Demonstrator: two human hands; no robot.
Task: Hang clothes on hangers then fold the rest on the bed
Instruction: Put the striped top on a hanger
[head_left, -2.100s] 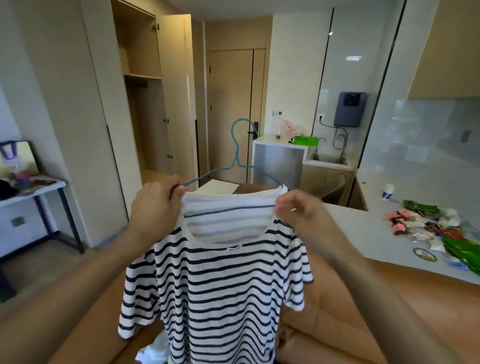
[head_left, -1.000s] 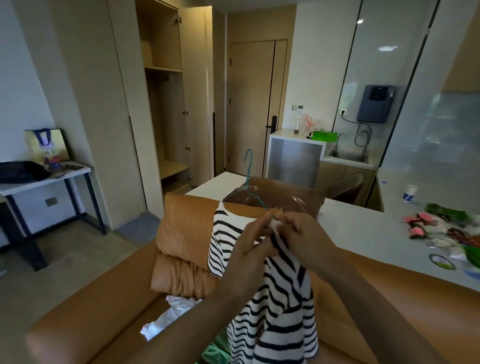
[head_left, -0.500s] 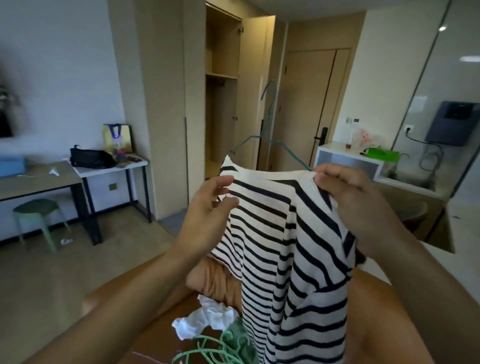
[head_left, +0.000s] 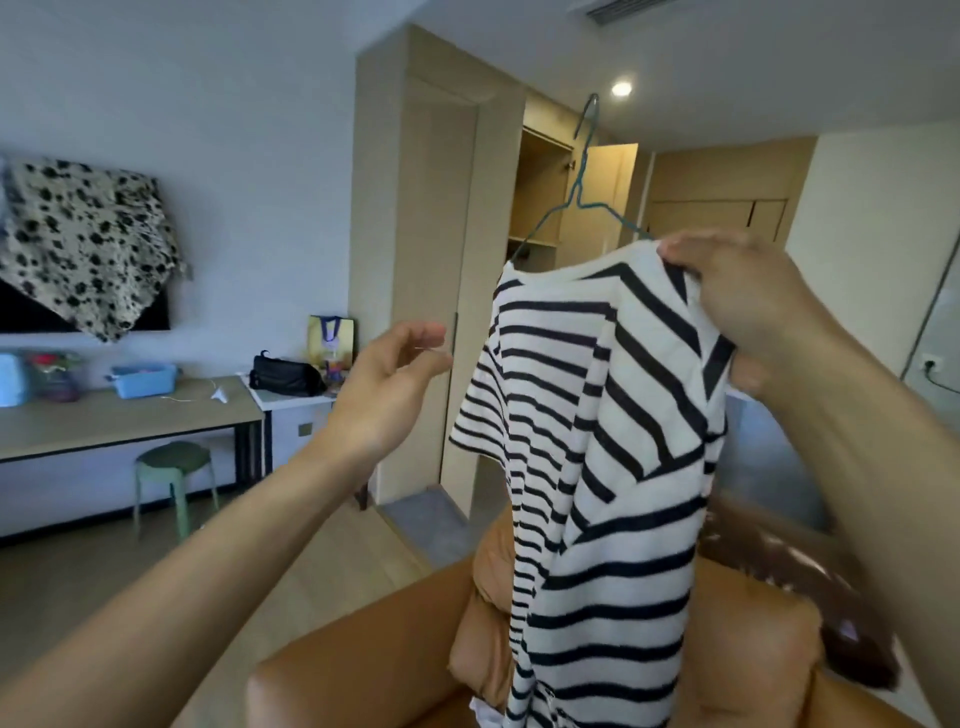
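Ahead: open wardrobe behind hanger; sofa under shirt; stool L.

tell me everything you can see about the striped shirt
The striped shirt is white with dark horizontal stripes, short-sleeved, soft and knit-looking. It hangs on a thin teal wire hanger, held up in the air, turned partly side-on, one sleeve jutting left. The right hand grips its shoulder; the left hand is near but apart. Its hem drops out of view above a tan sofa.

hanger shoulders hidden inside shirt, shirt hem cut off below
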